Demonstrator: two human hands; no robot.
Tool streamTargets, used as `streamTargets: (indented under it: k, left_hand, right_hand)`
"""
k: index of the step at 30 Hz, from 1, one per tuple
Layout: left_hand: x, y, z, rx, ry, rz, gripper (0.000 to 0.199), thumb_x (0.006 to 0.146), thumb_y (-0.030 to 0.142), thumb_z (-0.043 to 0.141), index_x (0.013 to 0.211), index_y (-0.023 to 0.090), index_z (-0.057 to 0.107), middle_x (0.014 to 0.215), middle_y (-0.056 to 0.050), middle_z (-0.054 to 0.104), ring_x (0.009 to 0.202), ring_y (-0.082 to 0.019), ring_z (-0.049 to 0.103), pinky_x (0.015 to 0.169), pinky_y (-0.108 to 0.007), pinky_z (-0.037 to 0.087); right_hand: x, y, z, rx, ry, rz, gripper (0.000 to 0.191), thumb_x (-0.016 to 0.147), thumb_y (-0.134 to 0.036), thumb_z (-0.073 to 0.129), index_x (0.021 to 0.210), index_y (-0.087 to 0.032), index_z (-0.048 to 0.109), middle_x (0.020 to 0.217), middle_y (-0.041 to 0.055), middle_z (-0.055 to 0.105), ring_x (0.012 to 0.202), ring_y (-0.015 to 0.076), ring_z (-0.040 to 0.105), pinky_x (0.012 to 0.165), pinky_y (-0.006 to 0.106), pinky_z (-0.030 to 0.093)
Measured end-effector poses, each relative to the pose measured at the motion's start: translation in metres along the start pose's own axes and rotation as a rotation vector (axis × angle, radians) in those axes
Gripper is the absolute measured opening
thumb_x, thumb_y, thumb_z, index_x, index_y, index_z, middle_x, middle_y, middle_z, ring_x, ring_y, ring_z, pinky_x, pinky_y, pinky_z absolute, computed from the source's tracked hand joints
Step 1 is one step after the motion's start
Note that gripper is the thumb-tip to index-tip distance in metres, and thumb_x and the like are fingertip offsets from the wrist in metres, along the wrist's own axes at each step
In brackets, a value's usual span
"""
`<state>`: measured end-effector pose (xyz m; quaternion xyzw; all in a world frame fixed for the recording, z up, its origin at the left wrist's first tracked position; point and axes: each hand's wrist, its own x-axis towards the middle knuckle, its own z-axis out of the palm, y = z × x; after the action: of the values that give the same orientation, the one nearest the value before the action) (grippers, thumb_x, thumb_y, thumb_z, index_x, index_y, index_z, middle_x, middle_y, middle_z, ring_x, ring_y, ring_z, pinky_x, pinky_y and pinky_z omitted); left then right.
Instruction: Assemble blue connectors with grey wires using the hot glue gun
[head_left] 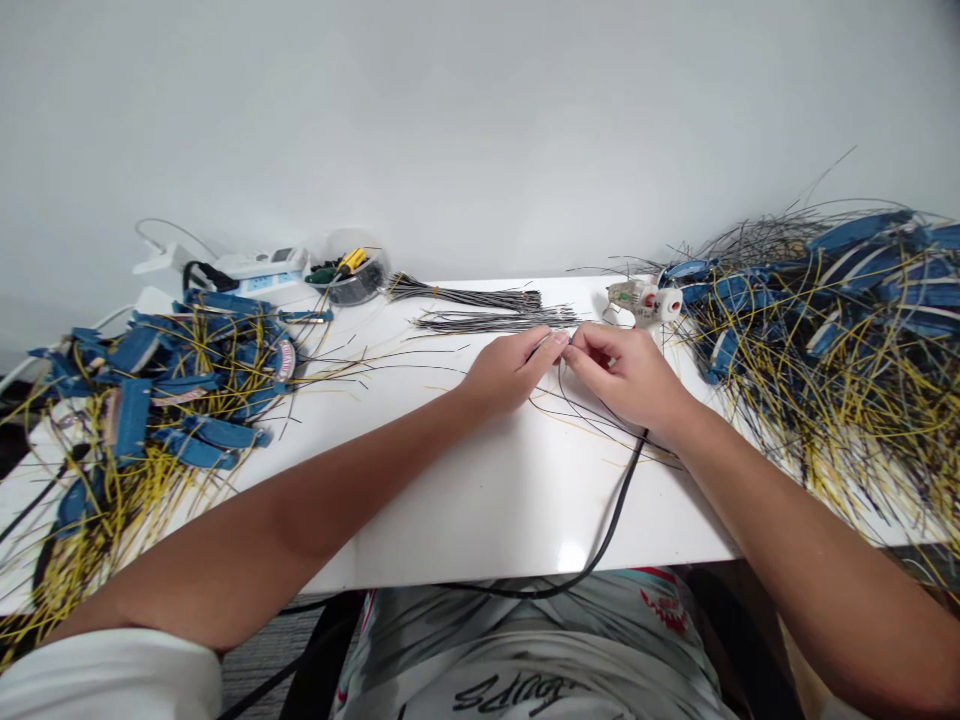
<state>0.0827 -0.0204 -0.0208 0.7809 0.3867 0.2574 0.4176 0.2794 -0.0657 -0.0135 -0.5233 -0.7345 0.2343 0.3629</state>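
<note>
Over the middle of the white table [465,490], my left hand [510,370] and my right hand [626,370] meet with their fingertips almost touching. The thumb and fingers of each hand are pinched together on thin dark wire [560,378], which shows below the fingertips; the ends in the pinch are too small to make out. Several loose black and yellow wires trail beneath my right hand. Just beyond my hands lie two bundles of grey-black wires, one nearer [480,321] and one farther [480,297], the farther one tied with a band.
Blue strip-like pieces with yellow and black wires are heaped at left [131,430] and right [847,330]. At the back stand a clear tub [367,285] with a yellow-handled tool, a white power strip [262,275] and a whitish object [641,303]. A black cable [619,505] crosses the front edge.
</note>
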Motion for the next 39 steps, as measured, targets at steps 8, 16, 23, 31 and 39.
streamTargets:
  k: [8,16,23,31,39]
  left_hand:
    - [0.0001,-0.0004,-0.0003,0.0,-0.005,0.015,0.046,0.11,0.054,0.039,0.078,0.021,0.039,0.071,0.001,0.043,0.07,-0.016,0.041,0.066,-0.032,0.03]
    - [-0.0002,0.0005,-0.0002,0.011,-0.003,0.015,0.046,0.11,0.055,0.038,0.077,0.021,0.04,0.071,0.001,0.044,0.069,-0.016,0.042,0.066,-0.031,0.031]
    - [-0.0005,0.0007,-0.0003,0.015,-0.004,0.007,0.046,0.109,0.055,0.038,0.077,0.022,0.04,0.071,0.0,0.045,0.07,-0.017,0.043,0.066,-0.031,0.033]
    - [-0.0003,0.0012,0.0,0.039,0.013,-0.008,0.047,0.109,0.055,0.039,0.076,0.022,0.041,0.069,0.001,0.046,0.067,-0.016,0.043,0.064,-0.032,0.031]
    - [-0.0006,0.0009,-0.0005,0.033,-0.001,0.006,0.047,0.11,0.054,0.039,0.076,0.021,0.042,0.07,0.001,0.046,0.068,-0.016,0.044,0.065,-0.032,0.031]
  right_hand:
    - [-0.0001,-0.0008,-0.0007,-0.01,0.004,-0.012,0.029,0.096,-0.022,0.062,0.072,-0.022,0.046,0.063,-0.0047,0.043,0.06,0.0123,0.038,0.058,0.03,0.028]
    - [-0.0001,-0.0017,-0.0017,-0.025,0.001,-0.009,0.03,0.096,-0.025,0.062,0.071,-0.022,0.045,0.063,-0.0046,0.043,0.061,0.0124,0.037,0.059,0.03,0.028]
    - [-0.0003,-0.004,-0.0027,-0.033,-0.012,0.003,0.032,0.097,-0.029,0.062,0.071,-0.022,0.045,0.063,-0.0035,0.044,0.061,0.0129,0.038,0.059,0.03,0.028]
    - [-0.0004,-0.0051,-0.0034,-0.037,-0.013,0.002,0.03,0.097,-0.026,0.062,0.071,-0.022,0.045,0.062,-0.004,0.043,0.06,0.0126,0.037,0.059,0.031,0.028]
    - [-0.0006,-0.0051,-0.0036,-0.047,-0.015,-0.008,0.031,0.097,-0.026,0.061,0.071,-0.022,0.045,0.063,-0.0041,0.043,0.06,0.0123,0.037,0.059,0.031,0.028]
